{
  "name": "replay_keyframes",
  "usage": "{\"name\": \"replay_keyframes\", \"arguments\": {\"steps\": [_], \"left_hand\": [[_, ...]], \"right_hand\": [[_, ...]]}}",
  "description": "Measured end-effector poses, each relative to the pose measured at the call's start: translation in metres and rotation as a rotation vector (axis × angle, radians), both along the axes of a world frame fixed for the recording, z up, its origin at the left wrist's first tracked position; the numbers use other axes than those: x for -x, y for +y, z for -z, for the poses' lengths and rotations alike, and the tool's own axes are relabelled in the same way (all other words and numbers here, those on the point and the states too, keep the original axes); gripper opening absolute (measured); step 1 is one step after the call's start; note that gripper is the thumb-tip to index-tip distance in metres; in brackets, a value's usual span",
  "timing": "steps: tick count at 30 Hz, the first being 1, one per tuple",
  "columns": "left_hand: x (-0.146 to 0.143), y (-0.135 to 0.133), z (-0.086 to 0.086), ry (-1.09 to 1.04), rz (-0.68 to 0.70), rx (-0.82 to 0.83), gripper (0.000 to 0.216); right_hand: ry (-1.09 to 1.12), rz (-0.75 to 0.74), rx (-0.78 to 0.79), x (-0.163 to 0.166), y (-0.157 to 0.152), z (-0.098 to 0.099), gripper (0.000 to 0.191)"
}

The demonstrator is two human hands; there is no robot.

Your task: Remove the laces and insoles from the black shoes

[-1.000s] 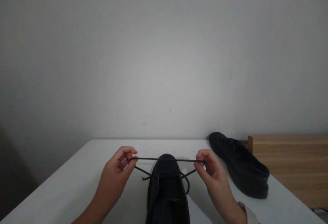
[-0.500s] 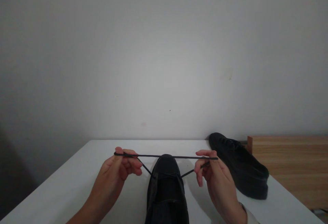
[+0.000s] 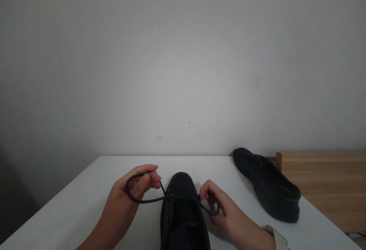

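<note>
A black shoe (image 3: 183,212) stands on the white table (image 3: 71,212) right in front of me, toe pointing away. My left hand (image 3: 130,196) is closed on a loop of its black lace (image 3: 137,198) to the left of the toe. To the right of the shoe, my right hand (image 3: 223,213) pinches the other lace loop low beside the upper. Both loops run to a crossing on top of the shoe.
A second black shoe (image 3: 267,183) lies at the table's far right, toe toward the wall. A wooden surface (image 3: 326,185) adjoins the table on the right. A plain grey wall stands behind.
The lace that was stretched taut and straight between my hands is now slack and formed into loops. Both hands have come lower and closer to the shoe.
</note>
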State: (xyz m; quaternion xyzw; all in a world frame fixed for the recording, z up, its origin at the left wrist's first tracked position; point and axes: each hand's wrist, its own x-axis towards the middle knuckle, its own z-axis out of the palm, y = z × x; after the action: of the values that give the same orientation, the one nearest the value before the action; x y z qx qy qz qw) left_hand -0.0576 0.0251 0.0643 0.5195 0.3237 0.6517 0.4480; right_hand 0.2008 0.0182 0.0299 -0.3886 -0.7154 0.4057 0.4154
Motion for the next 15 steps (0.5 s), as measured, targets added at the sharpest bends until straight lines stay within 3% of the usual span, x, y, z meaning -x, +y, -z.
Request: {"name": "replay_keyframes", "arguments": {"steps": [3,6,11,15], "left_hand": [[0.004,0.003,0.007,0.094,-0.039,0.009,0.029],[0.006,0.005,0.011,0.126,-0.048,0.027,0.031],[0.005,0.004,0.010,0.204,-0.087,0.013,0.032],[0.004,0.002,0.008,0.215,-0.106,-0.001,0.035]], "right_hand": [[-0.135,-0.002,-0.008,0.002,-0.003,0.004,0.014],[-0.136,0.012,-0.008,0.005,-0.001,0.008,0.012],[0.045,0.074,-0.013,0.005,0.003,0.011,0.020],[0.148,0.184,-0.117,0.004,0.000,0.004,0.024]]}}
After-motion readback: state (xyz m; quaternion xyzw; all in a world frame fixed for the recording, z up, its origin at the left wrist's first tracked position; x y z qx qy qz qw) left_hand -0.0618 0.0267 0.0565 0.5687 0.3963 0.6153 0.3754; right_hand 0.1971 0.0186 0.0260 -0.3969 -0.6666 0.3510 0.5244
